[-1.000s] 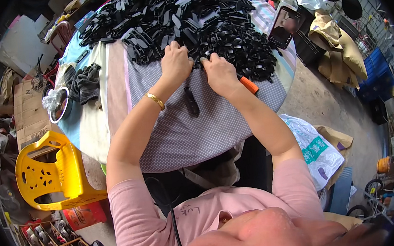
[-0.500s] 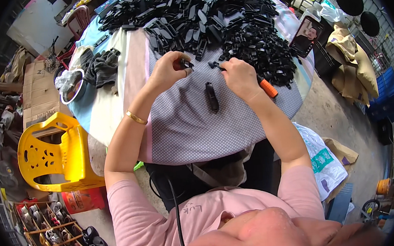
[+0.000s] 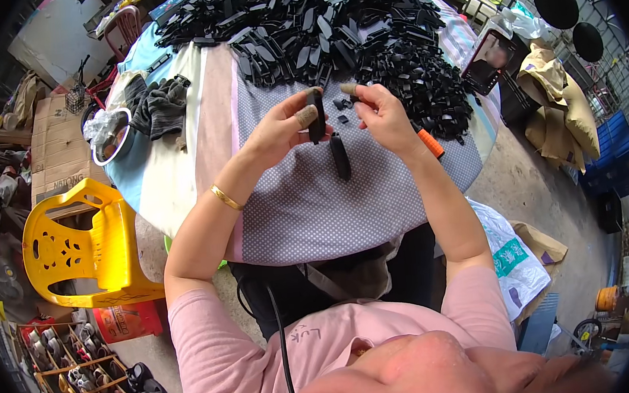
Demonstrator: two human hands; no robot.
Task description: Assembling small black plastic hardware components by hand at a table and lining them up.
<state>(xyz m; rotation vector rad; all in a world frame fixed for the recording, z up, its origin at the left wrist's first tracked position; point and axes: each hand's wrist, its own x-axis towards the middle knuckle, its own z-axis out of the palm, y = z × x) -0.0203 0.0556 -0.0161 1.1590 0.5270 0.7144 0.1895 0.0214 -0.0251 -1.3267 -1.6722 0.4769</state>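
Observation:
My left hand [image 3: 284, 128] is closed around a long black plastic piece [image 3: 315, 114], held up on end with its narrow side toward me. Tan wraps cover some fingertips. Close by on the right, my right hand [image 3: 384, 119] has its thumb and forefinger drawn together at a tiny black part [image 3: 354, 99]; how firmly it is pinched is hard to see. A few small black bits [image 3: 343, 119] lie on the cloth between the hands. Just below them rests another long black piece [image 3: 339, 157]. An orange-handled tool [image 3: 431, 143] sits beside my right forearm, partly hidden.
A big heap of long black pieces [image 3: 269, 21] covers the table's far side, with a pile of small black parts [image 3: 417, 86] at its right. A phone [image 3: 488, 60] stands at the right edge. Left are dark gloves [image 3: 161, 109], a white basin [image 3: 124, 142] and a yellow chair [image 3: 102, 245].
My left hand has turned its black piece upright and moved slightly right. My right hand has shifted a little, and small black bits now show on the cloth beside it.

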